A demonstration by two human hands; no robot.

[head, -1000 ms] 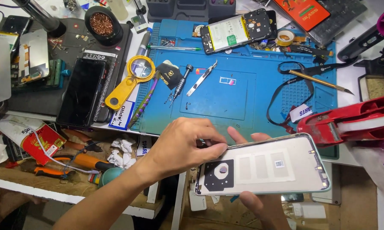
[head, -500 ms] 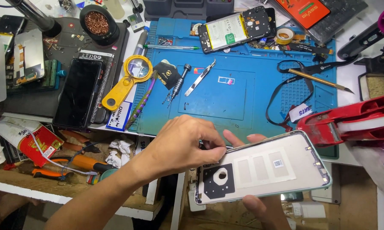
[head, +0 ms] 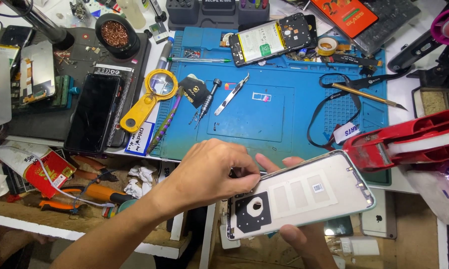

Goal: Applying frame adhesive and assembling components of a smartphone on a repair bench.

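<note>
White phone back cover (head: pixel 304 197) tilted a little flatter than a second ago, above the blue mat's (head: pixel 284 114) near edge; right hand (head: pixel 304 239) cradling underneath; left hand (head: pixel 212 174) pinched shut at its top corner, working closer in.

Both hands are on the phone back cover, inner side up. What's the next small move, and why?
Probably keep the right hand steady under the back cover and let the left hand finish at the cover's top edge by the black camera frame. The left fingertips are pinched there, though what they grip is hidden, and the cover is held off the blue mat.
</note>
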